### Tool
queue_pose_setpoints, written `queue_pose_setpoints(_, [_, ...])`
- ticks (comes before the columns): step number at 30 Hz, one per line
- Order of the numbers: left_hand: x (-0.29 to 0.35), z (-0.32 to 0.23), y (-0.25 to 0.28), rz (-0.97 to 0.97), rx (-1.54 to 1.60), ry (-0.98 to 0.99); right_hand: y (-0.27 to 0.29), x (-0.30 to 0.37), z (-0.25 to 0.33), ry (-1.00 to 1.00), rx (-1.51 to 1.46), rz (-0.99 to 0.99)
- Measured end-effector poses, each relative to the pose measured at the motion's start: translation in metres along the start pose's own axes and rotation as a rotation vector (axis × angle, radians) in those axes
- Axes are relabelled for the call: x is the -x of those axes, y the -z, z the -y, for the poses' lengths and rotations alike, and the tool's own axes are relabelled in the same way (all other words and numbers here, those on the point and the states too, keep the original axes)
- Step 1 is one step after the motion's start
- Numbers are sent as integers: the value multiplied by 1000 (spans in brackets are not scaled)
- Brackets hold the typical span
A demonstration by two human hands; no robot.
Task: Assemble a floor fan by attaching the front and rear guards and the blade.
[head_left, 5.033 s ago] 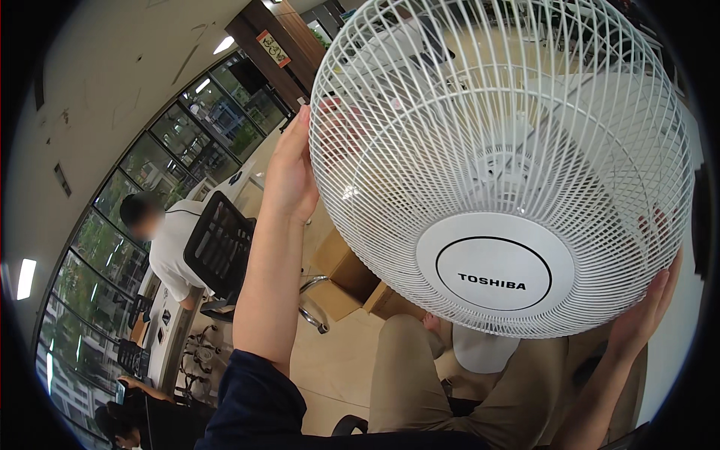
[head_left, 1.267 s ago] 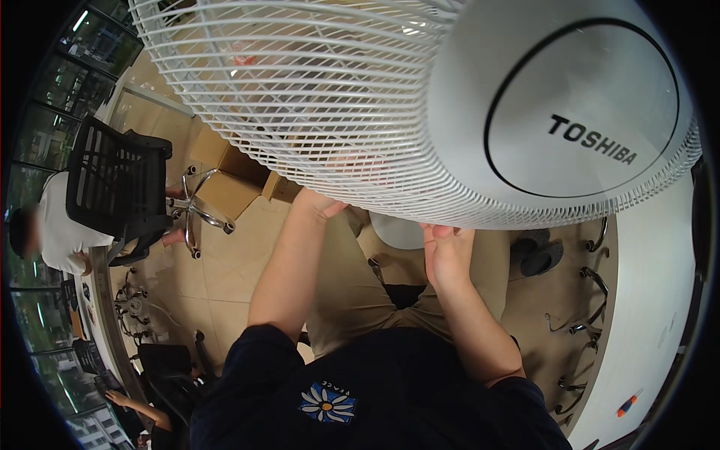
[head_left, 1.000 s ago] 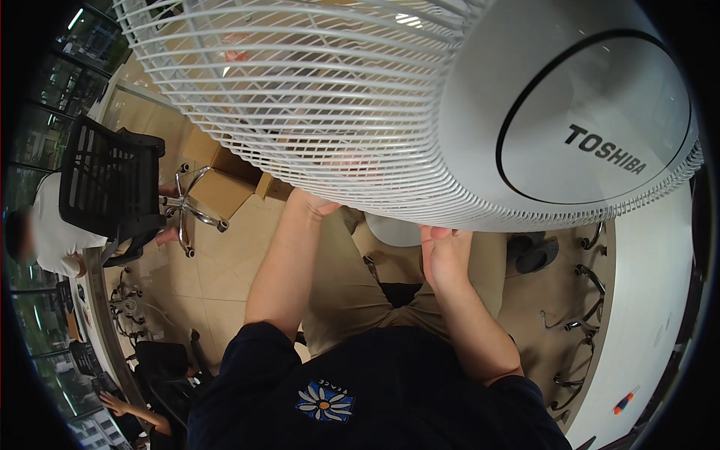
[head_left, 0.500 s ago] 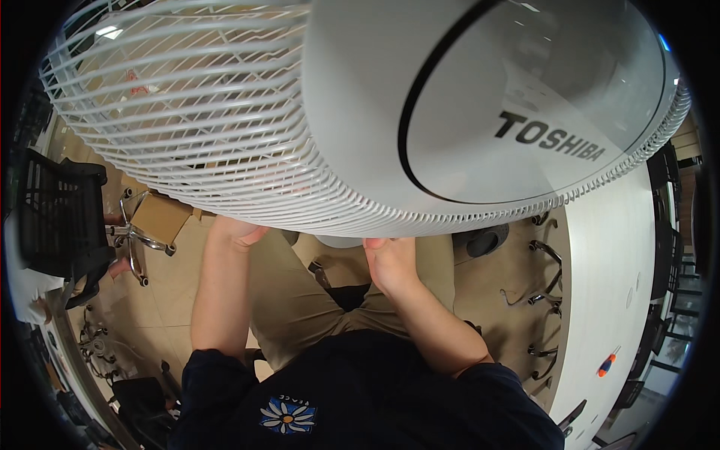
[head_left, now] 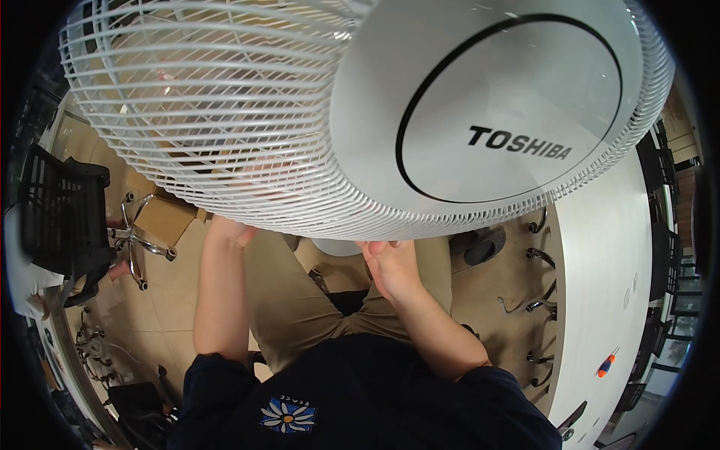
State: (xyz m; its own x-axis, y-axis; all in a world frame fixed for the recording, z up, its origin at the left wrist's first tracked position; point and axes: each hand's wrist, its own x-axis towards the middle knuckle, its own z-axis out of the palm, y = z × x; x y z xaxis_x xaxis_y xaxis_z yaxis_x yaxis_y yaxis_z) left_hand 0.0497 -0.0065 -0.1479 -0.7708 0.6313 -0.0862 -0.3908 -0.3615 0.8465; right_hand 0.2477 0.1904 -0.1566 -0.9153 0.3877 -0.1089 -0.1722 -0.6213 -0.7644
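A large electric fan head (head_left: 465, 97) fills the upper part of the view, close in front of me. It has a white wire grille (head_left: 217, 120) and a smooth pale grey round centre plate with a black ring. My left hand (head_left: 238, 231) is under the grille's lower left edge; its fingers go behind the wires and show only as a faint pinkish blur. Below the grille's lower edge, my right hand (head_left: 390, 264) has its thumb and fingers curled together, and the grille hides what they hold. Part of a light round base (head_left: 337, 247) shows between my hands, near the floor.
A long white table (head_left: 600, 300) runs along the right, with a small orange and blue object (head_left: 606, 365) on it. To the left stand a black mesh chair (head_left: 64, 217) and a cardboard box (head_left: 161, 221). A dark clog (head_left: 486, 247) lies on the floor to the right.
The fan head has turned and shifted slightly, so its centre plate now shows more of its ring. The grille's left side has moved right. My hands stay nearly in place.
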Motion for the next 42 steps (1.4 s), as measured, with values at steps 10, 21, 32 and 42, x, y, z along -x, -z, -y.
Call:
queue_pose_setpoints(10, [39, -33, -99, -324, 74, -530, -17, -3, 25, 29, 77, 143])
queue_pose_setpoints(21, [37, -23, -123, -346, 189, -482, 9, 10, 49, 79, 235, 170])
queue_pose_setpoints(32, [40, -18, -141, -244, 571, -561, 39, 12, 90, 354, 27, -127])
queue_pose_setpoints(42, [52, 2, -146, -184, 621, -507, 59, 27, 91, 382, -48, -202])
